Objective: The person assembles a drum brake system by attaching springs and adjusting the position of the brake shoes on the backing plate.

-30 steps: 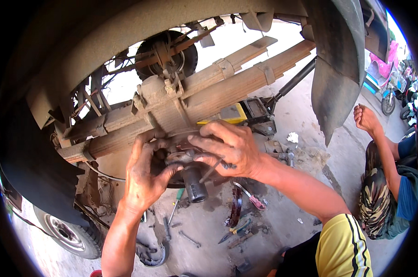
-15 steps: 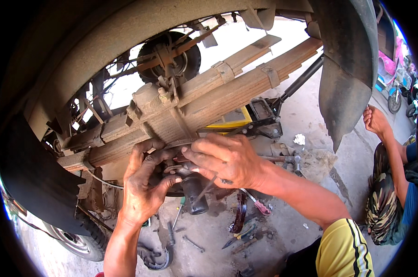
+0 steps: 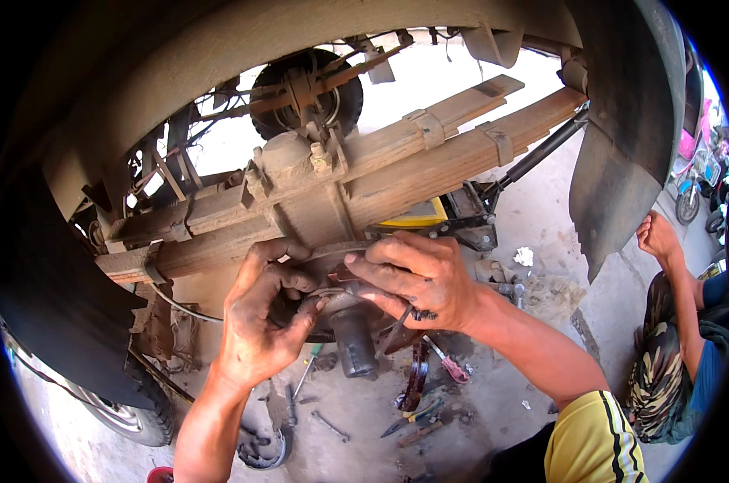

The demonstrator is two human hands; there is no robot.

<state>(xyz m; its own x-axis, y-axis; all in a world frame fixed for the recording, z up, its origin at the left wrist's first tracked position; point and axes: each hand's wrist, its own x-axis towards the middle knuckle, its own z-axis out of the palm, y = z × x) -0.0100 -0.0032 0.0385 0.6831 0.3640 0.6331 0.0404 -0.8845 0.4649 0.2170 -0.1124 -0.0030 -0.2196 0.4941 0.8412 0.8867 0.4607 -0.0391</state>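
Both hands are at the dark axle spindle (image 3: 355, 346) below a dusty leaf spring (image 3: 429, 181). My left hand (image 3: 260, 314), blackened with grease, has its fingers curled round the curved rim of the ring-shaped metal part (image 3: 329, 291) at the spindle's base. The thumb presses near that ring's edge. My right hand (image 3: 425, 282) is closed from the other side, fingertips by a small reddish piece (image 3: 342, 275) at the ring. A dark flat strip (image 3: 400, 328) shows below its fingers. Exactly what the right fingers grip is hidden.
A yellow and black floor jack (image 3: 417, 216) stands behind the spring. On the ground lie a screwdriver (image 3: 306, 374), a red-handled tool (image 3: 453, 369), pliers (image 3: 413, 419), a bolt (image 3: 330, 427) and a hammer (image 3: 516, 291). A rubber mudflap (image 3: 618, 201) hangs right, near another person's hand (image 3: 658, 236).
The view has shifted slightly, so the spring and spindle appear farther right. My hands stay at the ring part; the dark strip below my right fingers has changed its angle.
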